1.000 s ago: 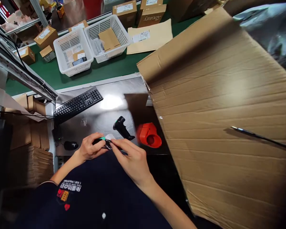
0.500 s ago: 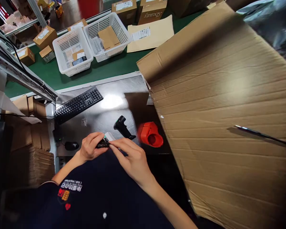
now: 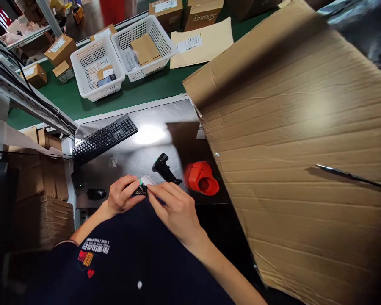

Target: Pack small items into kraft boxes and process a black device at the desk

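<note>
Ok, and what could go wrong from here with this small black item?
The small black item is held between the left hand and the right hand near the front edge of the metal table, so it might slip and fall. The barcode scanner lies just beyond the right hand, which could knock it. If the nearby cardboard sheet shifts, it might push the red plastic holder.

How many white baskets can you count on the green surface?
2: the left basket is beyond the keyboard, and the right basket sits directly beside it. The big cardboard sheet covers part of the green surface, so others may be hidden.
</note>
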Demonstrator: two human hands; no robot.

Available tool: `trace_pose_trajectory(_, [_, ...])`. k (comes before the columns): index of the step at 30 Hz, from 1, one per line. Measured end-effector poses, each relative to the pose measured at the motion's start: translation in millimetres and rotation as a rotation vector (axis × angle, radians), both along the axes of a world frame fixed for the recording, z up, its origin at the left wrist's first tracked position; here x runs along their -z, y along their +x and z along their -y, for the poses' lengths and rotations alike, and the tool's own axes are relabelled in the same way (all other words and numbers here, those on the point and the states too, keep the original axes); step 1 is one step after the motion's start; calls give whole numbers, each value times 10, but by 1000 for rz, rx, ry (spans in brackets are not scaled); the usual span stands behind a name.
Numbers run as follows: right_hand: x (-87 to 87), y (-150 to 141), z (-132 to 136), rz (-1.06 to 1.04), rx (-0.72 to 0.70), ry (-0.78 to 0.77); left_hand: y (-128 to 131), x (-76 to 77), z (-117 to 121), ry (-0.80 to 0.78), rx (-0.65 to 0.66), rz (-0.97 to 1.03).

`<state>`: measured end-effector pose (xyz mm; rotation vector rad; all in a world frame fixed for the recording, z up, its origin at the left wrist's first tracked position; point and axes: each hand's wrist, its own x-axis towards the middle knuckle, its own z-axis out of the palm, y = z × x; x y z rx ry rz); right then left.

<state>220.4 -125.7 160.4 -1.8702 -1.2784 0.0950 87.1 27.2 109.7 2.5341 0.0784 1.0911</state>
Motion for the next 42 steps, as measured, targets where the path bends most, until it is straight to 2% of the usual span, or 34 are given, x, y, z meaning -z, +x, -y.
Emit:
trace_pose_trajectory(4, [-45, 11, 1, 99, -30, -77, -9, -5, -5, 13, 27, -28])
trace_pose_trajectory(15, [-1, 55, -6, -22, -132, -28, 6, -28, 28, -23, -32, -57])
trace_pose_trajectory(23, [3, 10, -9, -135, -38, 73, 9, -53, 18, -13, -3, -36])
trace_pose_trajectory(30, [34, 7, -16, -90, -25, -48, -27, -5, 6, 32, 22, -28])
trace_pose_trajectory(35, [50, -20, -24, -148, 17, -21, -34, -10, 9, 28, 28, -17])
trace_pose_trajectory(42, [45, 1, -3, -76, -40, -1, -45, 2, 12, 1, 25, -52])
